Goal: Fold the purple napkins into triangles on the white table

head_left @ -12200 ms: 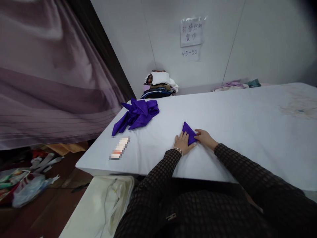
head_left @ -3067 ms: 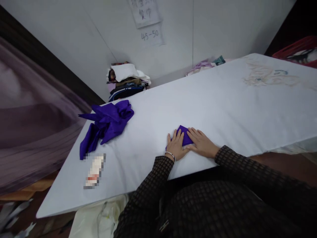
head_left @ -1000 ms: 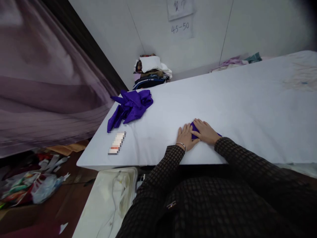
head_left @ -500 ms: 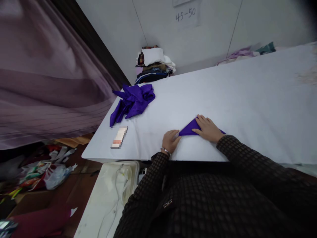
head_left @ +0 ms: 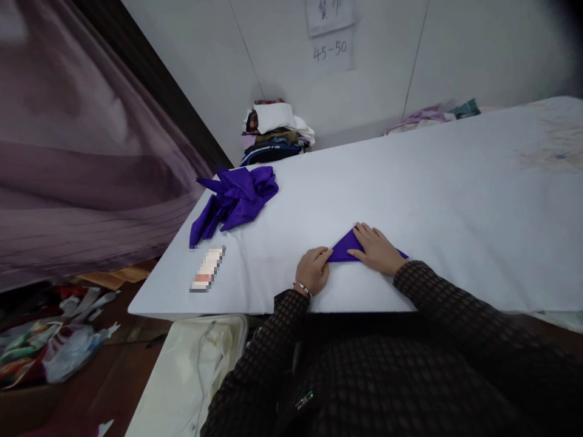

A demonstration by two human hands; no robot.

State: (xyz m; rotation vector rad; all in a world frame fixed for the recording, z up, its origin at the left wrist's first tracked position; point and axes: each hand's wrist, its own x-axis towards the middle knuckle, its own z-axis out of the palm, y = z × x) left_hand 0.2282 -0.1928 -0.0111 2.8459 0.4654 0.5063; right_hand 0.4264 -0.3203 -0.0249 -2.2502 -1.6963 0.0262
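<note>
A purple cloth (head_left: 345, 248), folded into a flat triangle, lies near the front edge of the white-covered table (head_left: 410, 182). At its left corner is my left hand (head_left: 313, 269), fingers closed together around the tip; the exact grip is partly hidden. My right hand (head_left: 376, 250) rests flat on top of the folded cloth, thumb spread from the fingers, covering its middle and much of its right side. The cloth's right tip shows just past the wrist. A loose, crumpled heap of purple fabric (head_left: 241, 197) sits at the table's left end.
A blurred-out flat oblong item (head_left: 208, 269) lies at the left front. Stacked folded clothes (head_left: 274, 130) stand against the wall, under a paper marked 45-50 (head_left: 330, 51). A whitish bin (head_left: 177, 364) is below the front edge. A curtain (head_left: 91, 152) hangs at left.
The view has tilted up and shifted slightly, so the table appears lower. My left fingers have drawn closer over the cloth's left corner. My right hand stays flat on the cloth.
</note>
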